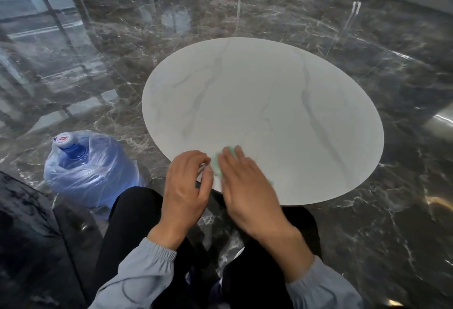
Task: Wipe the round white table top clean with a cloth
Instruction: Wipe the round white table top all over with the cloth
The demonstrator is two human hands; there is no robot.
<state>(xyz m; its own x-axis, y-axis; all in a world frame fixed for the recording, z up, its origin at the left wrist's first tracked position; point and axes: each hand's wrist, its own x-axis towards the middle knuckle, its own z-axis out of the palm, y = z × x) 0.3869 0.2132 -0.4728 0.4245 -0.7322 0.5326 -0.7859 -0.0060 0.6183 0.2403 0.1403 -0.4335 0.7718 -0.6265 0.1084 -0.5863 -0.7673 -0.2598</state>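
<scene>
The round white counter (pixel 269 88) stands on a dark shiny floor (pixel 367 210). A green cloth (pixel 217 161) lies on its near edge. The right hand (pixel 247 186) lies flat on the cloth, fingers straight. The left hand (pixel 186 186) is just beside it, fingers curled; I cannot tell if it holds anything. A big blue water bottle (pixel 93 169) in a plastic bag stands on the floor nearby.

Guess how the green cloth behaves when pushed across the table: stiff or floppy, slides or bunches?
Probably floppy: the green cloth lies thin and flat under the right hand. Likely slides easily, since the table top looks smooth and glossy. Its free edge may bunch.
</scene>
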